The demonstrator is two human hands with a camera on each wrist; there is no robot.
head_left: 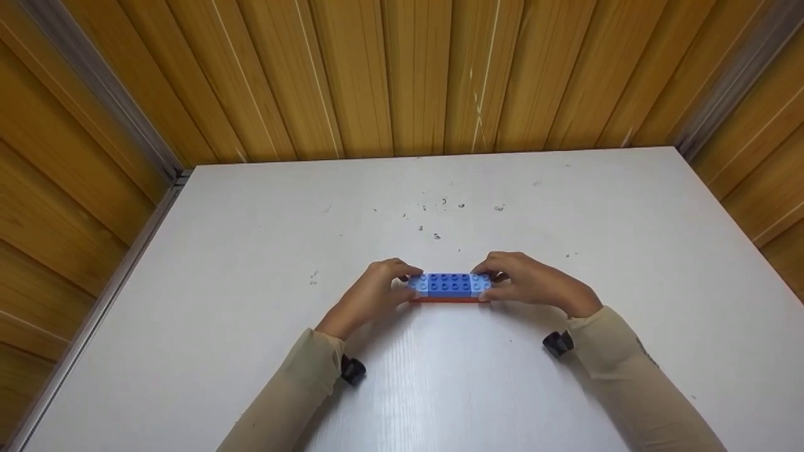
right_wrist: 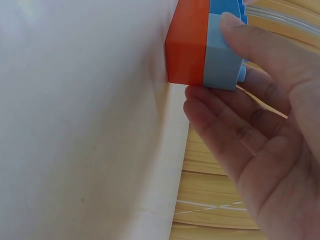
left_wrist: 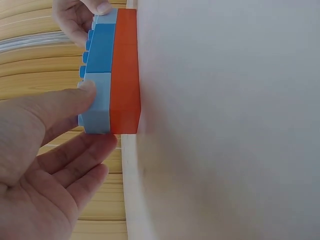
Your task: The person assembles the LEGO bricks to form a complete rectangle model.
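Note:
A two-layer row of toy building bricks lies on the white table, with red-orange bricks (left_wrist: pixel 126 75) underneath. On top, a dark blue brick (head_left: pixel 449 286) sits between a light blue brick (left_wrist: pixel 98 107) at the left end and another light blue brick (right_wrist: pixel 220 55) at the right end. My left hand (head_left: pixel 377 287) pinches the left light blue brick, thumb on its near side. My right hand (head_left: pixel 527 281) holds the right one the same way. Studs show along the top of the whole row.
The white table (head_left: pixel 251 251) has small dark scuff marks beyond the bricks. Yellow wood-look panels (head_left: pixel 358 75) rise behind it and on both sides. A small black camera (head_left: pixel 353 371) is worn at the left wrist, another black camera (head_left: pixel 558 344) at the right.

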